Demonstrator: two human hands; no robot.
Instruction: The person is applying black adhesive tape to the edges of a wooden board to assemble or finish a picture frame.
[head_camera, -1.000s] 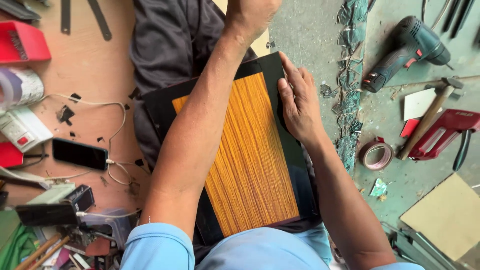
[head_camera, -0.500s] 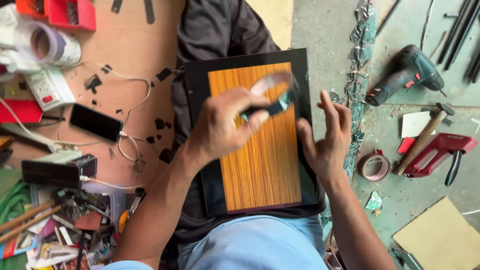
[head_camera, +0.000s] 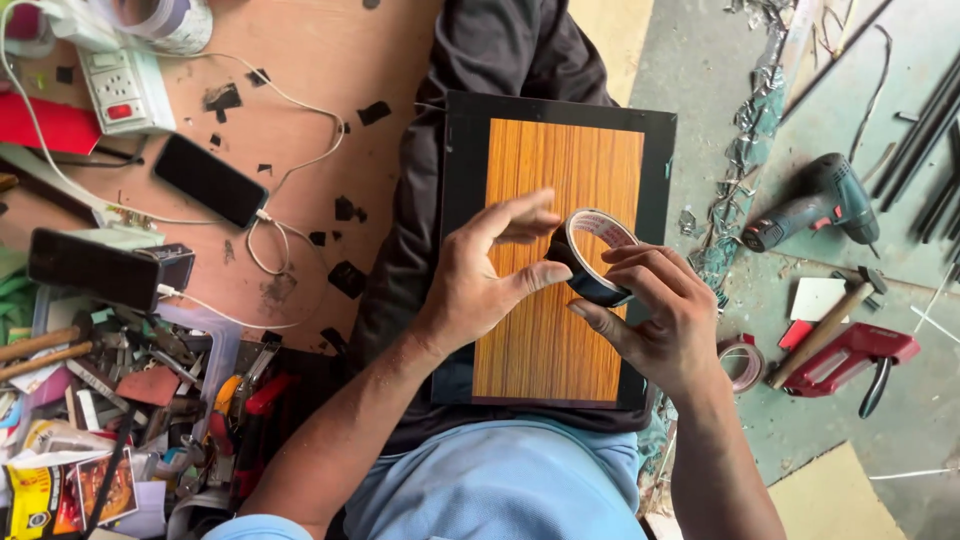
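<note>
At the centre of the frame, fingers of the left hand (head_camera: 480, 275) and right hand (head_camera: 655, 310) pinch a black tape roll (head_camera: 592, 257), its open face tilted up, above a wood-grain panel (head_camera: 555, 265) running lengthwise top to bottom.

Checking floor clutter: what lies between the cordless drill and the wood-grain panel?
In the head view, a strip of shiny crumpled scraps lies on the floor between the drill and the panel.

The right hand (head_camera: 655, 315) has left the panel (head_camera: 560, 260) and joined the left hand (head_camera: 490, 275) on the black tape roll (head_camera: 592, 260).
</note>
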